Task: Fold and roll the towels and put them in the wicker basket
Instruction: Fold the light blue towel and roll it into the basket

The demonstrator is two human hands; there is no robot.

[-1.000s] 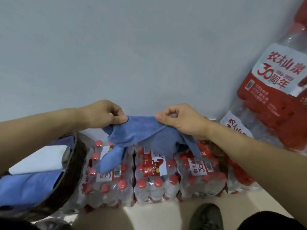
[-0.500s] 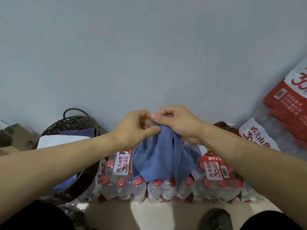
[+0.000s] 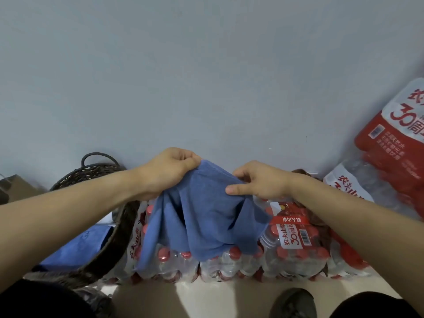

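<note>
- We pinch the blue towel (image 3: 204, 216) with our left hand (image 3: 169, 173) and right hand (image 3: 259, 182), both grips closed on its top edge.
- It drapes over packs of water bottles (image 3: 296, 251), beside the wicker basket (image 3: 107, 244).

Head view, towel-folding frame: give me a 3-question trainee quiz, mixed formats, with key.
1. True or false: both hands grip the blue towel.
2. Multiple choice: the wicker basket sits on which side of the shrink-wrapped water bottle packs? A) the person's left B) the person's right C) behind them
3. Fill in: the towel's lower edge hangs over the red bottle ____.

Key
1. True: the left hand and the right hand each hold the towel's top edge.
2. A
3. caps
</note>
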